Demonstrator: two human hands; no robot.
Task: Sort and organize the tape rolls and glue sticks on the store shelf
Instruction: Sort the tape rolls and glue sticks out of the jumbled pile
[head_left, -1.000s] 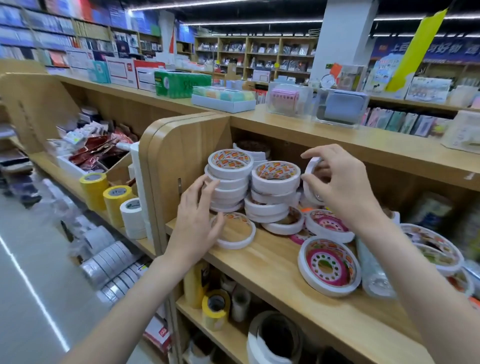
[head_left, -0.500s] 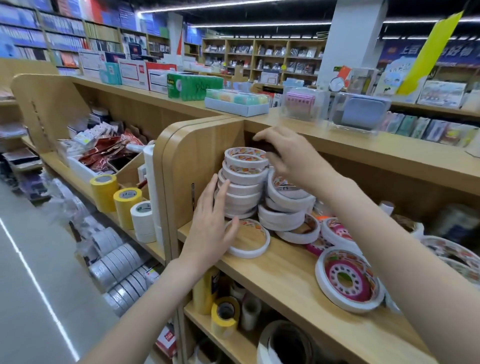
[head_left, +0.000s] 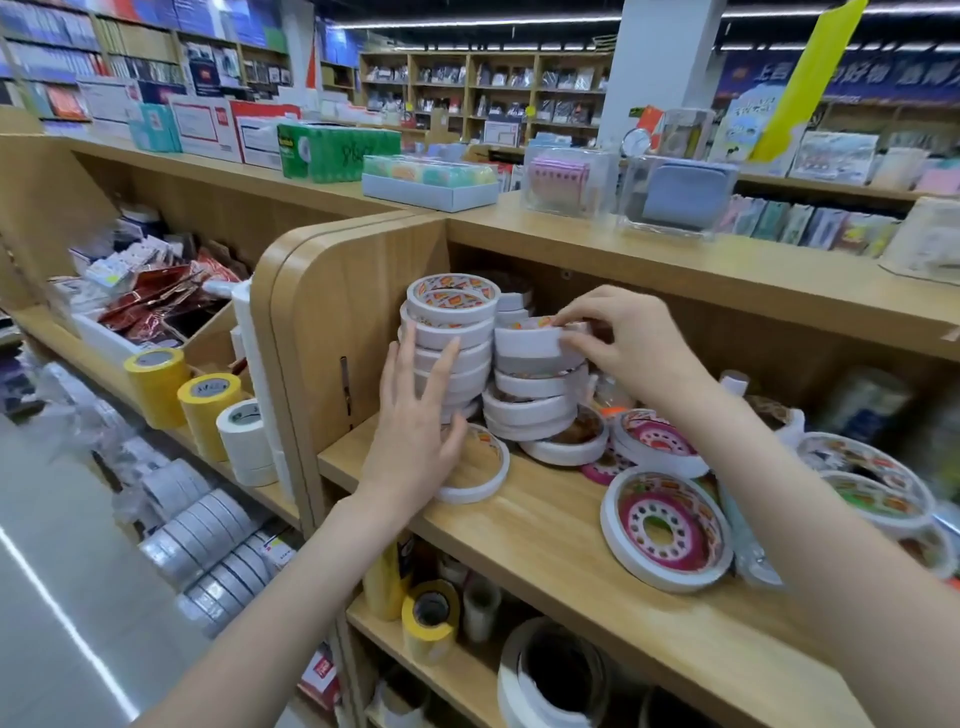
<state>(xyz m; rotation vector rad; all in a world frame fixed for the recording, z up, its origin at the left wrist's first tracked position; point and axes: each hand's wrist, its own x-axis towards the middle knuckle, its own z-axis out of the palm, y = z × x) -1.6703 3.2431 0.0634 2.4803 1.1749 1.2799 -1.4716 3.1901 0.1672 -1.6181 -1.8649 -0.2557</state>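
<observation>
Head view, right hand: my right hand (head_left: 631, 353) pinches a white tape roll (head_left: 535, 340) between thumb and curled fingertips, holding it flat, hole upward, on top of the right stack (head_left: 535, 395).
Head view, left hand: my left hand (head_left: 415, 431) is spread with straight fingers pressed against the side of the taller left stack (head_left: 449, 343), holding nothing; its palm lies over the edge of a single flat roll (head_left: 475, 467) on the shelf (head_left: 545, 519).
Key relation: the pinched roll sits just left of my right hand, directly above the right stack, its flat faces level with the rolls beneath. I judge the next move is to square it onto that stack; the right hand is the nearer one for this.
Loose stock: a large pink-cored roll (head_left: 667, 530) lies flat below and near my right forearm, with more rolls further right, blurred.
Change from half a second ago: my right hand was over the top of the left stack; now it is at the right stack. My left hand has risen from the single flat roll to brace the left stack.
Risk: both stacks look uneven and, I judge, could slide.
</observation>
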